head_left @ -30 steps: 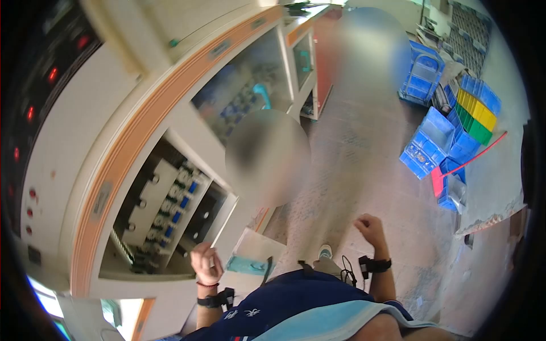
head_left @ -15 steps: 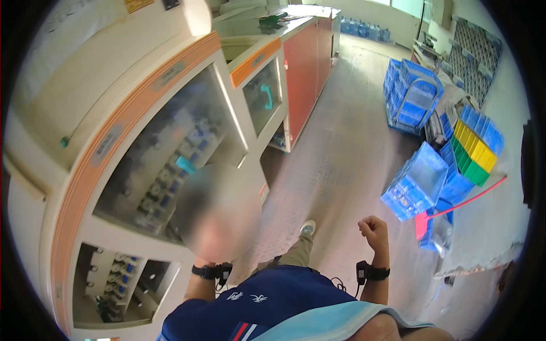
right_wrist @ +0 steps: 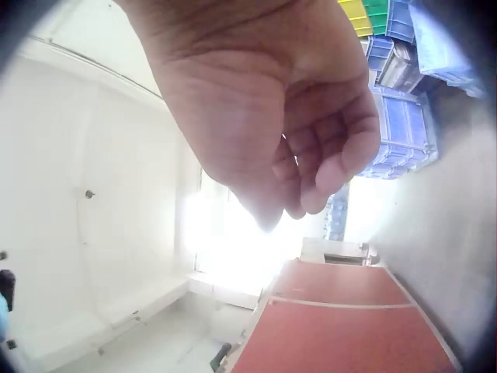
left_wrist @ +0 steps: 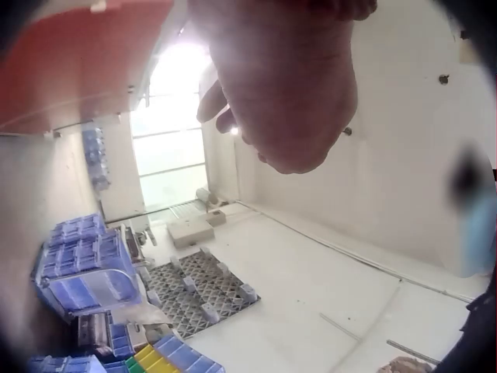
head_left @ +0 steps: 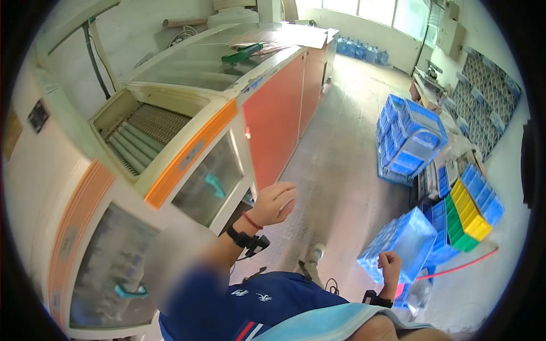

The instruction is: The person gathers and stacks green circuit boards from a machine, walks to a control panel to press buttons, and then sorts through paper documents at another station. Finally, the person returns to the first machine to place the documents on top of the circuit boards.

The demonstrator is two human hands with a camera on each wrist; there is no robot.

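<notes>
My left hand [head_left: 273, 203] is raised in front of my body, near the lower corner of a red cabinet [head_left: 276, 122], with its fingers loosely bent and nothing seen in them. From the left wrist, the same hand [left_wrist: 287, 85] shows mostly as its heel and a few fingertips. Lower down on the other side hangs my right hand [head_left: 389, 264], overlapping a blue crate [head_left: 398, 238] in the head view. Loosely curled fingers round an empty palm appear on this hand [right_wrist: 272, 116] in the right wrist view.
Along the left runs a white machine with a glass door [head_left: 114, 267], a teal handle [head_left: 215, 186] and an open top bay of rollers [head_left: 136, 142]. Stacked blue crates [head_left: 412, 136] stand on a trolley at right, near yellow and green bins [head_left: 472, 210]. The aisle floor [head_left: 335, 125] leads to water bottles [head_left: 364, 51].
The view has swung up and moved forward along the machine, bringing the red cabinet and the crates closer. My left hand has risen and moved right; my right hand sits lower in view.
</notes>
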